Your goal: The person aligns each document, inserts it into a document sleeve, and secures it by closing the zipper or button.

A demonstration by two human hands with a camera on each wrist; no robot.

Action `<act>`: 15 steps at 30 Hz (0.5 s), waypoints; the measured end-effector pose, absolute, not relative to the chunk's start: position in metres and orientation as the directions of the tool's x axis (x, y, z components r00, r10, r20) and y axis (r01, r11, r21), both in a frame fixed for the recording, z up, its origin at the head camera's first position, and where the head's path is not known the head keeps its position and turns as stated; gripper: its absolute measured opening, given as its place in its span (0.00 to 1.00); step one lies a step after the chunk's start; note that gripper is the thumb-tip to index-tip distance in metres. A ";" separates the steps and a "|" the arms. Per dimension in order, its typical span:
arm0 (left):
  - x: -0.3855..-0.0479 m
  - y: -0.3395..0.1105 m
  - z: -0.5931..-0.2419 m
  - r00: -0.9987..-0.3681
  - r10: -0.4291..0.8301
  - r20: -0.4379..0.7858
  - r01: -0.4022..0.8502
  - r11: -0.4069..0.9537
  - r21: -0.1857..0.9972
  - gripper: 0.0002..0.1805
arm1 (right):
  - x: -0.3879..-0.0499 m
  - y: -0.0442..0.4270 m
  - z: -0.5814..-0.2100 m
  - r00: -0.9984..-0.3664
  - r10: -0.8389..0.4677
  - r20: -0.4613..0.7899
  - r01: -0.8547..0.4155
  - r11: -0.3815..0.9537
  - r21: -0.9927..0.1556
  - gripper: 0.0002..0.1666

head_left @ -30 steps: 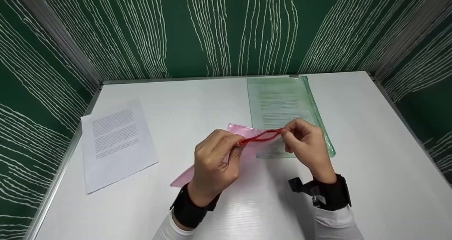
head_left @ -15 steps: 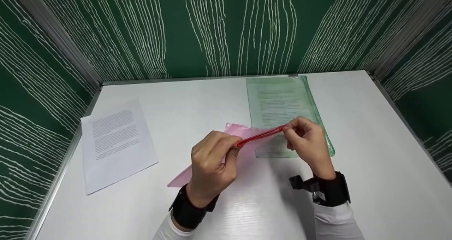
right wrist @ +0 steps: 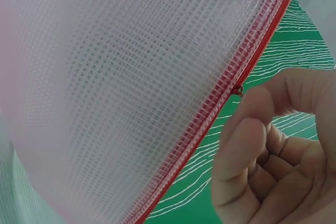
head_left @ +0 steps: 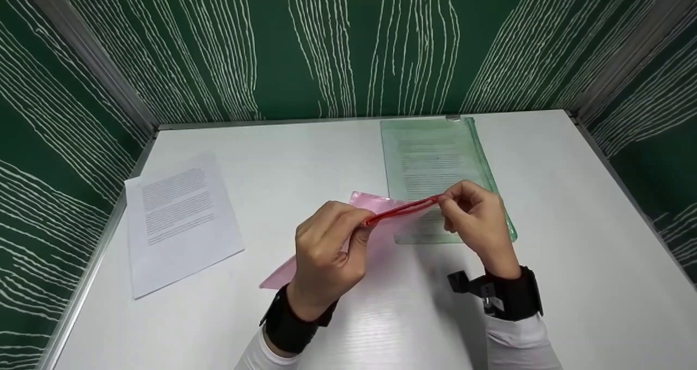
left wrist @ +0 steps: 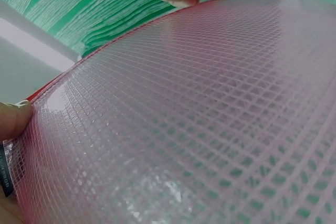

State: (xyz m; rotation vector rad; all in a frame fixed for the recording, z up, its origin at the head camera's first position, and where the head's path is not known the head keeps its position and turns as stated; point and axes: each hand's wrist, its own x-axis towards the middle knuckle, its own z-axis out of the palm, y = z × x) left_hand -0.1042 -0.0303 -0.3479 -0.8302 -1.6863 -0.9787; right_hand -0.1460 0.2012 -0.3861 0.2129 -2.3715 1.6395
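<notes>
A pink mesh zipper pouch (head_left: 384,234) with a red zipper edge (head_left: 405,209) is held up over the table, between both hands. My left hand (head_left: 329,258) grips the zipper edge at its left end. At the other end my right hand (head_left: 476,220) pinches at the zipper with thumb and forefinger. In the right wrist view, the small zipper pull (right wrist: 239,91) shows at the tips of the right hand's fingers (right wrist: 247,129). The left wrist view has the mesh (left wrist: 173,93) filling most of it, with the left thumb (left wrist: 13,119) on its edge.
A green zipper pouch (head_left: 430,163) with a printed sheet inside lies at the back right, partly behind the pink pouch and right hand. Printed white paper (head_left: 182,223) lies on the left of the white table (head_left: 305,157). Green walls with white lines stand around the table.
The gap between the two red zipper edges has narrowed compared with a second ago. My left hand has shifted slightly left, and my right hand slightly to the right.
</notes>
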 end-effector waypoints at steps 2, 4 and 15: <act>-0.104 -0.030 -0.349 -0.284 0.083 0.955 0.868 0.445 0.220 0.01 | -0.143 0.198 -0.379 -0.959 0.026 0.283 -0.254 0.368 -0.895 0.06; -0.105 -0.029 -0.350 -0.285 0.090 0.954 0.866 0.450 0.216 0.01 | -0.140 0.196 -0.374 -0.959 0.030 0.283 -0.251 0.380 -0.890 0.06; -0.104 -0.027 -0.352 -0.289 0.105 0.952 0.864 0.457 0.212 0.01 | -0.140 0.198 -0.375 -0.957 0.064 0.282 -0.235 0.395 -0.888 0.07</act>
